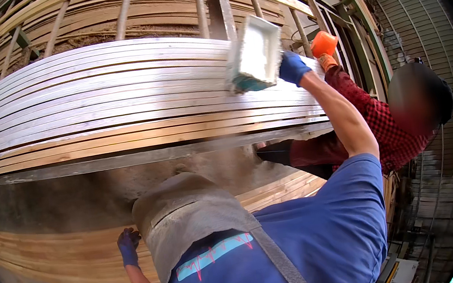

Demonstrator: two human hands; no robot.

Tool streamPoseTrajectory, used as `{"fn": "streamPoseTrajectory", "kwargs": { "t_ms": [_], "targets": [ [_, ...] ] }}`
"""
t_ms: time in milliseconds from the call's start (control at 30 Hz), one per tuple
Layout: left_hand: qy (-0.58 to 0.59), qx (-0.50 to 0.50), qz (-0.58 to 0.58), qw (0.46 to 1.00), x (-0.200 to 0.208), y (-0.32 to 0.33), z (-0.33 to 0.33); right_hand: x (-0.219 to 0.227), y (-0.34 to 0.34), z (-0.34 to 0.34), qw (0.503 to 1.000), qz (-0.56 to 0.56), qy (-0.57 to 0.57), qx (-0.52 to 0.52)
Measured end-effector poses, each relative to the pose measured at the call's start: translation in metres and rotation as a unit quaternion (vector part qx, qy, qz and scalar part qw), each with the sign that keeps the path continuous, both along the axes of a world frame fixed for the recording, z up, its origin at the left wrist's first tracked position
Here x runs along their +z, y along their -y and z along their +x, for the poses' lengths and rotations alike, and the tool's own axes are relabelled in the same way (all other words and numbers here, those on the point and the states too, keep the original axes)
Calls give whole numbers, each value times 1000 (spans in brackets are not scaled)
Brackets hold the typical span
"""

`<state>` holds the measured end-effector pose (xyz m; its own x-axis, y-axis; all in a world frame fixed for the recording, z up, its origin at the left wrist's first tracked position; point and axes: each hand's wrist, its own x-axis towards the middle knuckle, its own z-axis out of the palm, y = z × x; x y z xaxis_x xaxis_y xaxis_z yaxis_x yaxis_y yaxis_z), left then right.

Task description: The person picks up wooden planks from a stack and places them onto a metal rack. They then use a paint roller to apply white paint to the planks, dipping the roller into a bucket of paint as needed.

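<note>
Gripping a white paint tray (254,53), right hand (292,67) above stacked whitewashed planks (116,99)

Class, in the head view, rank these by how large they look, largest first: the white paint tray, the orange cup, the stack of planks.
1. stack of planks
2. white paint tray
3. orange cup, farther from the camera, so true size is unsure.

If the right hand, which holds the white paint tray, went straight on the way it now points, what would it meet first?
The right hand reaches up and away over the stack of white-painted boards. Straight on, it would probably first meet the upright slats of the wooden rack behind the paint tray, though depth is hard to judge here.
</note>
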<state>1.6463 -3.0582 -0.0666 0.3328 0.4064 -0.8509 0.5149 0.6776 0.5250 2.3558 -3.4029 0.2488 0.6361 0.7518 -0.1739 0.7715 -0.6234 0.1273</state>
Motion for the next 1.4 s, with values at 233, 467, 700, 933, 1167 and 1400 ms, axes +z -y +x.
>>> {"fn": "streamPoseTrajectory", "kwargs": {
  "t_ms": [233,467,700,933,1167,1400],
  "targets": [
    [-38,-31,2,999,29,71,43,-4,182,62,966,-235,102,-14],
    [-102,-2,-33,994,51,89,27,-43,242,58,967,-237,77,60],
    [-152,196,-91,965,48,127,-12,-25,249,-1,987,32,-158,-20],
    [-129,139,-119,975,23,157,-49,-5,115,-51,963,56,-258,55],
    [-30,272,-146,951,-4,122,-78,-14,-100,-129,943,122,-254,177],
    [-31,-254,307,917,-54,14,-153,-18,-406,-265,943,93,-237,215]
  ]
}}
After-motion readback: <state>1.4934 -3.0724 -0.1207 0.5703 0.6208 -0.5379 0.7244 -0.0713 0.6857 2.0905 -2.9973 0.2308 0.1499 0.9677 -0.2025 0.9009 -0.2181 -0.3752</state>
